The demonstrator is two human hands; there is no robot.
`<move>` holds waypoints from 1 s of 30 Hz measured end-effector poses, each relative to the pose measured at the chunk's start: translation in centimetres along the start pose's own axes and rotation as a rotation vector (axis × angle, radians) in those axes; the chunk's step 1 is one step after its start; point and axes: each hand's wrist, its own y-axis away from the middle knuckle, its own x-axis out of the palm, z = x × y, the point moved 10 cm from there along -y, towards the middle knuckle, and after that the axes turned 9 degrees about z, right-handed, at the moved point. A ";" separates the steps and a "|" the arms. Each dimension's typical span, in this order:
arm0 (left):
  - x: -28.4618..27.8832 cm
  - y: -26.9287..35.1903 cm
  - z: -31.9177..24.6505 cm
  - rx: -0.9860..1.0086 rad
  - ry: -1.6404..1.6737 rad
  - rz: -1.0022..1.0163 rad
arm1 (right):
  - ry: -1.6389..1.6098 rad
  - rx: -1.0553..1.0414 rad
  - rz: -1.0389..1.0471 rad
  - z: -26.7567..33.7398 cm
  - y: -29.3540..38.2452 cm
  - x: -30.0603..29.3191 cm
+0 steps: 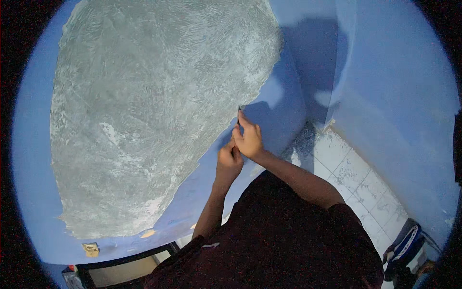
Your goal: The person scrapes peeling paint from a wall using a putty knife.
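Note:
A large grey patch of bare plaster [155,97] spreads over the blue painted wall [209,188], with a ragged paint edge around it. My right hand [249,140] pinches a thin dark-bladed tool [239,108], its index finger laid along the blade. The tip meets the patch's right-hand edge, where plaster borders blue paint. Just below, my left hand [230,159] is closed at the lower end of the same tool, touching the right hand. Fingers cover most of the tool, so its exact kind and handle cannot be made out.
At right, a second blue wall [397,90] meets the first in a corner. White floor tiles [355,171] lie below. A yellowed wall socket [90,249] sits under the patch, above a dark-framed object [122,271]. Dark blue items [406,249], possibly cloth or bags, lie at lower right.

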 end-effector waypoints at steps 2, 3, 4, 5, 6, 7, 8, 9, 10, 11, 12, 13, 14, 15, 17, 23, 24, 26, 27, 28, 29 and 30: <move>0.5 -0.8 0.6 -0.062 0.022 0.025 | 0.003 0.003 0.005 0.3 -0.3 -0.3; 1.5 -1.0 1.3 -0.120 0.049 0.070 | -0.006 0.031 0.018 0.0 -0.1 -0.4; 1.3 -0.3 0.9 -0.060 0.103 -0.029 | -0.014 0.060 0.030 -0.2 0.1 -0.4; 1.2 0.1 1.2 -0.063 0.106 -0.027 | -0.011 0.064 0.032 -0.1 0.4 -0.2; 0.9 0.2 1.6 -0.084 0.120 -0.007 | -0.031 0.081 0.052 0.0 0.4 0.3; 1.0 0.3 1.9 -0.105 0.134 0.013 | -0.050 0.098 0.071 0.1 0.4 0.5; 1.2 -0.2 2.0 -0.104 0.137 0.016 | -0.046 0.100 0.070 0.0 0.1 0.2; 1.1 -1.0 1.8 -0.048 0.115 0.020 | 0.002 0.039 -0.008 0.4 -0.4 -0.5; 1.2 -1.4 1.7 0.009 0.093 0.023 | 0.051 -0.022 -0.086 0.8 -0.6 -1.1; 1.4 -1.5 2.3 0.004 0.093 0.012 | 0.048 -0.027 -0.076 0.6 -0.7 -0.8; 1.4 -1.5 2.1 0.053 0.127 -0.041 | 0.037 -0.040 -0.086 0.8 -0.8 -0.8; 1.1 -0.9 1.9 0.102 0.160 -0.097 | 0.026 -0.055 -0.095 1.2 -0.5 -0.8; 0.7 0.3 2.4 0.094 0.162 -0.112 | -0.021 0.023 -0.015 0.6 0.2 -0.3; 1.6 0.3 3.2 -0.088 0.385 0.001 | -0.007 0.025 -0.028 0.1 0.1 -1.5; 2.1 2.3 3.8 -0.276 0.599 0.099 | 0.079 -0.254 -0.146 2.8 1.0 -3.4; 2.6 7.4 4.5 -0.371 1.137 0.221 | -0.478 0.213 0.080 -4.0 1.2 -1.1; 2.3 8.1 4.8 -0.375 1.143 0.210 | -0.435 0.236 0.184 -4.2 1.3 -0.3; 2.3 9.4 5.5 -0.403 1.201 0.220 | -0.390 0.262 0.297 -4.5 2.1 0.9; 2.1 9.9 5.9 -0.403 1.206 0.214 | -0.535 0.300 0.345 -4.5 2.6 1.6; 2.1 10.5 6.0 -0.402 1.227 0.246 | -0.680 0.339 0.390 -4.4 3.2 2.3; 2.4 11.0 6.0 -0.401 1.248 0.279 | -0.677 0.341 0.395 -4.3 3.4 2.2; 2.5 11.5 6.2 -0.404 1.250 0.278 | -0.725 0.359 0.432 -4.1 3.9 2.6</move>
